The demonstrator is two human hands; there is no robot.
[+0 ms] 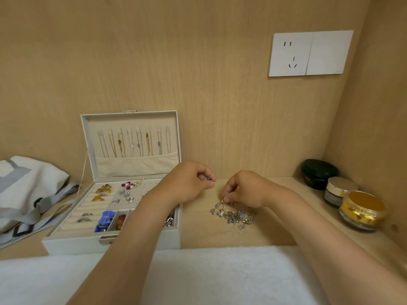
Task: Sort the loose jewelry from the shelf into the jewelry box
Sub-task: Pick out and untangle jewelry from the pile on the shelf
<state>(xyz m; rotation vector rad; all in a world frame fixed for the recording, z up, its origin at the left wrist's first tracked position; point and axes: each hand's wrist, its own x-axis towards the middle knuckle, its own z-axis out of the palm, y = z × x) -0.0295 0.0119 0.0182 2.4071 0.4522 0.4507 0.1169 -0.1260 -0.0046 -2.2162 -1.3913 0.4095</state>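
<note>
Along the left edge of the pale, wood-grained shelf slumps a soft white-and-grey canvas tote bag. Just beside it stands the white rectangular jewelry box with its lid upright against the back wall. Thin chains hang in a row inside the lid above a cloth pocket. Its beige padded tray holds gold brooches, pearl studs on a perforated panel, rings in the rolls and a blue bow.

At the box's right rear corner, the left hand has its fingers curled, and thumb and forefinger pinch a small silver piece just past the box. Near the shelf's middle lies a glittering heap of loose jewelry, silver and gold bits tangled together. The right hand hovers over the heap's rear edge, fingers bent, nipping a tiny glinting piece whose shape is too small to tell.

Toward the right rear corner sit a dark green round jar, a grey jar with a pale metallic lid and a clear jar with a shiny gold lid. A fluffy white towel borders the front edge.
</note>
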